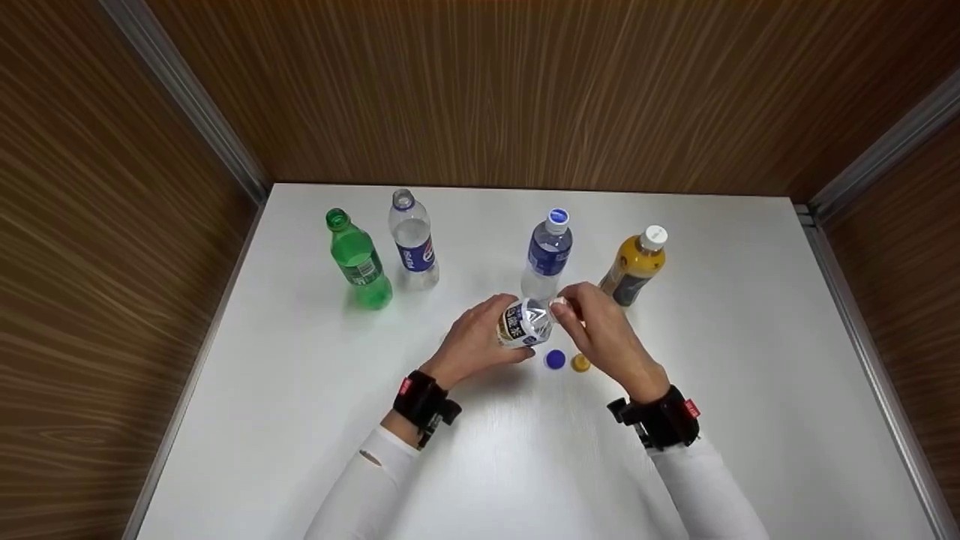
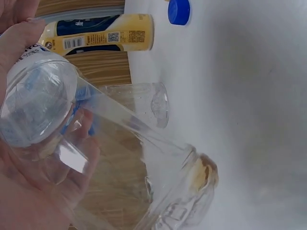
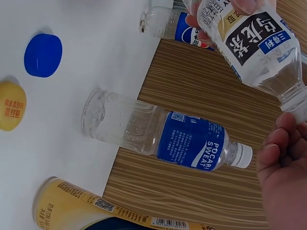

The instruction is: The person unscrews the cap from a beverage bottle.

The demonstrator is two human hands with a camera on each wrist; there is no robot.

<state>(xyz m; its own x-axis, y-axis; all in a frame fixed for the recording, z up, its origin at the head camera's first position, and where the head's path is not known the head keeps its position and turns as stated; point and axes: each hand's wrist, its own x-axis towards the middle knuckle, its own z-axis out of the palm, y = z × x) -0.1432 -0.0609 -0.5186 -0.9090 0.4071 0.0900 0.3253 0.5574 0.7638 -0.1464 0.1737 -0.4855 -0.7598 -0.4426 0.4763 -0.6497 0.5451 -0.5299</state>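
Note:
My left hand (image 1: 474, 336) grips a clear plastic bottle (image 1: 516, 325) with a white and black oolong tea label, tilted with its neck to the right. In the left wrist view its clear base end is close to the camera. My right hand (image 1: 606, 330) pinches the white cap (image 1: 558, 302) at the bottle's mouth. The right wrist view shows the fingertips (image 3: 287, 122) right at the cap and neck. Below the hands lie a loose blue cap (image 1: 555, 359) and a yellow cap (image 1: 581, 363).
A capped Pocari Sweat bottle (image 1: 548, 255) stands just behind the hands, with a yellow drink bottle (image 1: 637, 261) to its right. Uncapped green (image 1: 361, 262) and Pepsi (image 1: 415, 244) bottles stand at the left. Wood-grain panels (image 1: 480, 90) border the white table (image 1: 247, 420).

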